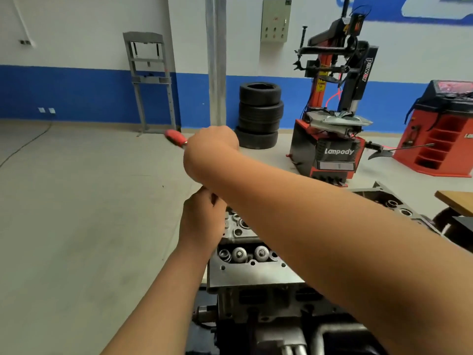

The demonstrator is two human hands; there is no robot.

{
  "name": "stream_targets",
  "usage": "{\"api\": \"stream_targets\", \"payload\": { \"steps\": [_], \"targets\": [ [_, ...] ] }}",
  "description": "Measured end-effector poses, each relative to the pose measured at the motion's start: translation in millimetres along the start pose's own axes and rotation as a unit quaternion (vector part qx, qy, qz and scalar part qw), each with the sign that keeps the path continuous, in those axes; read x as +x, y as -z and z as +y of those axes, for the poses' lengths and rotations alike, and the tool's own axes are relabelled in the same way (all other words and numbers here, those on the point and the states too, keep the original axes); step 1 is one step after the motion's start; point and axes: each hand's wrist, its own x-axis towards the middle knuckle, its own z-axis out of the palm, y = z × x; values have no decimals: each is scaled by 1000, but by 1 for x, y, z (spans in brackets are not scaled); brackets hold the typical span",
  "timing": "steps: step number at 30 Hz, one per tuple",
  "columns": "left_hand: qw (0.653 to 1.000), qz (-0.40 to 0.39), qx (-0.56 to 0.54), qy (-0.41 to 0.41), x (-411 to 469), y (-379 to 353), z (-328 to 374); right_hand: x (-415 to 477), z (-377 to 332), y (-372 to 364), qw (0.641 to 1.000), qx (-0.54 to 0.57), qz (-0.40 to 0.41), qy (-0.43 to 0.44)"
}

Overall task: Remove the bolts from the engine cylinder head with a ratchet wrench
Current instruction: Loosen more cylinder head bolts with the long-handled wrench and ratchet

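The right hand [212,147] reaches across from the right, and its grip is closed round the ratchet wrench [175,137]. Only the tool's glossy red handle shows, a rounded stub blurred at its tip and jutting up and to the left out of the fist. The rest of the tool is hidden behind the wrist.

Just below, the left hand [202,219] rises from the bottom edge with its fingers bunched and curled at the top, tucked under the right forearm. Whether that grip holds anything cannot be told, since the forearm covers the spot.

The cylinder head [253,276] sits low in the centre, directly beneath both hands. It is a blocky casting of dull grey metal with a flat machined face dotted with small holes. A row of round, shiny caps [239,253] lies in a recess on it. Its far end touches the left hand's knuckle side, and the right forearm covers much of its length.

Behind, on the smooth grey floor [76,201], stand a stack of black rubber tyres [259,116], a red-and-black tyre changer [332,147], a boxy red cabinet [445,139] with open shelves, and a tall grey steel frame [151,80] against the blue-banded wall [64,93].
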Motion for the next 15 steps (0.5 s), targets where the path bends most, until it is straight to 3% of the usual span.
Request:
{"api": "stream_targets", "payload": {
  "steps": [3, 6, 10, 13, 15],
  "targets": [
    [999, -1, 19, 43, 2, 0, 2, 9, 0, 4, 993, -10, -92, -73],
    [1000, -1, 29, -6, 0, 2, 5, 5, 6, -1, 995, 59, -48, -64],
    [999, -31, -8, 13, -2, 3, 2, -16, 12, -11, 986, -5, 99, 136],
    [997, -68, 45, 7, 2, 2, 2, -29, 25, -14, 927, -32, 183, 326],
    [992, -91, 79, 38, 7, -1, 3, -36, 39, -10, 896, -38, 190, 400]
  ]
}}
